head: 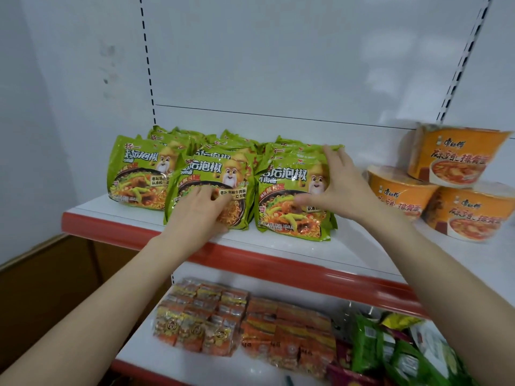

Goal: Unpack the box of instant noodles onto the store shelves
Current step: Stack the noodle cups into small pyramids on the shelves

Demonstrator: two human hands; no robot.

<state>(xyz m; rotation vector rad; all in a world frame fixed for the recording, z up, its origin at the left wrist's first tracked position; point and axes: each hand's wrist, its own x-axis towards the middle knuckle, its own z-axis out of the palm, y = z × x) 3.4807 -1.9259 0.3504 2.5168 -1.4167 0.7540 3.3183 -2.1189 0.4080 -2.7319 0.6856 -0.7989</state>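
A white store shelf seen from close by, its red shelf edge [278, 267] running across the middle of the view. Just behind that edge stand the green noodle packets [136, 174], already shelved in three rows, faces forward and leaning back a little.

The left hand [198, 213] holds the middle front packet [211, 174], the one nearest the edge. Its fingers are curled over the printed face and the thumb is tucked at the bottom seam. The right hand [340, 185] lies on the right front packet [289, 215] with fingers [331, 154] spread wide, tips at the top seam and thumb across the front, pressing rather than gripping.

Further along the edge to the right sit orange noodle bowls [457, 160], stacked (one on two). Below the edge, a lower shelf carries small sachet packs [200, 319]. A brown shape [41, 288] low to the left may be the box, but it is too dim to tell.

The likely trouble is that the packets are slick and only lean on each other. A firm push from either hand could slide a row askew or tip a front packet over the edge onto the goods below.
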